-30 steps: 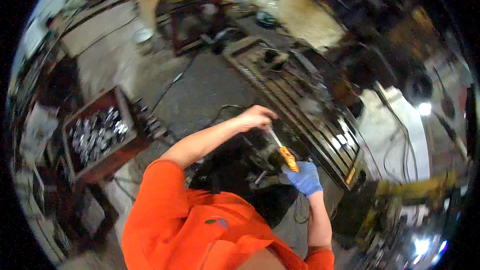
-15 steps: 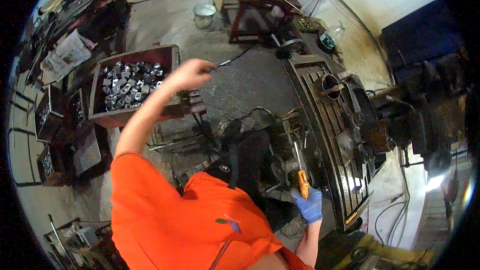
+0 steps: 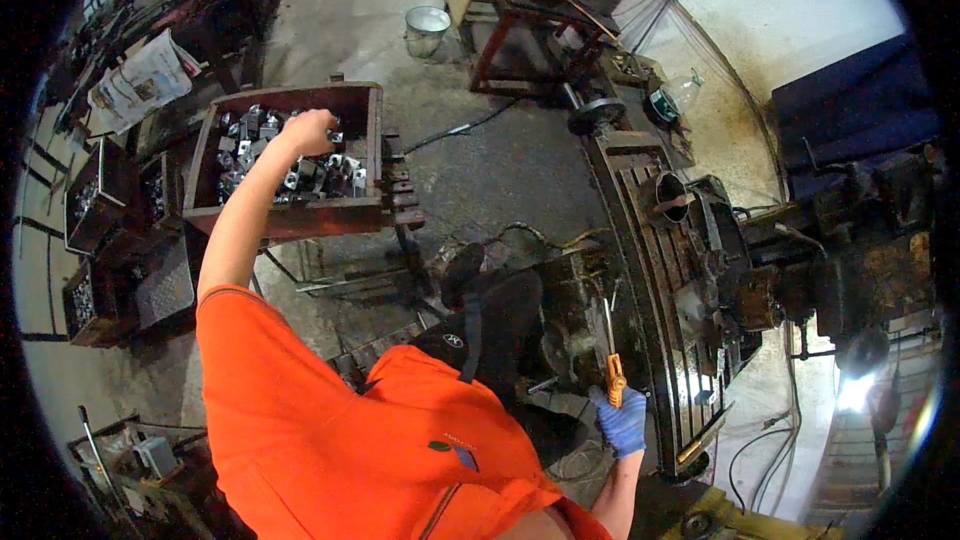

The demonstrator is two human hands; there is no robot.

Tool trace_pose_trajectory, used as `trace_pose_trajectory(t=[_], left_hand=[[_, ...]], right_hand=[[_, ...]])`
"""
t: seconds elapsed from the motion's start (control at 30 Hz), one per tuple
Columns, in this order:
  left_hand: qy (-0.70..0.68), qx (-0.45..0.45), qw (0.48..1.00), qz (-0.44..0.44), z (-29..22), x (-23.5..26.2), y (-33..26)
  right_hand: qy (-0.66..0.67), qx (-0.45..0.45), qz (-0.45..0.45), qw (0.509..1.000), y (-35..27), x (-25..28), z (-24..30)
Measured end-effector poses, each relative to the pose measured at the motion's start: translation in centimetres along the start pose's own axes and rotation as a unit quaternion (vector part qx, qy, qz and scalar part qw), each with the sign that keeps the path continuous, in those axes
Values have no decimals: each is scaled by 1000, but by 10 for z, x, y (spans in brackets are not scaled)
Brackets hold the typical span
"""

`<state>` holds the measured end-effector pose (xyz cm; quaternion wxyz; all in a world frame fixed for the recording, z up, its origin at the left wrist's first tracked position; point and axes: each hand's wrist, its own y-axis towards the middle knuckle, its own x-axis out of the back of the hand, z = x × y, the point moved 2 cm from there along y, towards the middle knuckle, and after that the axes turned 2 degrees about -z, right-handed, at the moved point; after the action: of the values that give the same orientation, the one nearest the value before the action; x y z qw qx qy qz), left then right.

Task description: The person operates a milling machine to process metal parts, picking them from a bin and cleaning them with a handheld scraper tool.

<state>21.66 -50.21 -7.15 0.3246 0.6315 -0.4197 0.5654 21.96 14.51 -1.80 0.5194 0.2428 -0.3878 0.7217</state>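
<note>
My bare left hand (image 3: 312, 132) is over a wooden box (image 3: 290, 219) of small shiny metal blocks (image 3: 262, 128). Its fingers are curled down among the blocks at the box's right half, and the hand hides what they hold. Low at the right, my right hand (image 3: 622, 424), in a blue glove, is closed round the orange handle of an air blow gun (image 3: 615, 378). The gun's thin metal nozzle points away from me, beside the slotted machine table (image 3: 655, 275).
Smaller bins (image 3: 92, 202) of metal parts stand left of the box. A metal bucket (image 3: 427, 32) is on the floor at the back. A handwheel (image 3: 597, 115) sticks out at the machine table's far end, and a cable (image 3: 465, 128) crosses the floor.
My left hand has swung left from over the floor beside the box to over the metal blocks. My right hand keeps its grip on the blow gun, and the view has shifted slightly.
</note>
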Motion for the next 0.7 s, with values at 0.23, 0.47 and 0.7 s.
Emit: trace_pose_trajectory(t=[0.23, 0.47, 0.7], left_hand=[[53, 71, 993, -79, 29, -35, 38], [108, 121, 980, -116, 5, -75, 64], [124, 103, 973, -167, -6, -83, 63]], right_hand=[[-8, 44, -4, 999, -2, -3, 0], [-41, 51, -18, 998, -1, -4, 15], [-13, 13, -12, 1000, -2, -5, 12]])
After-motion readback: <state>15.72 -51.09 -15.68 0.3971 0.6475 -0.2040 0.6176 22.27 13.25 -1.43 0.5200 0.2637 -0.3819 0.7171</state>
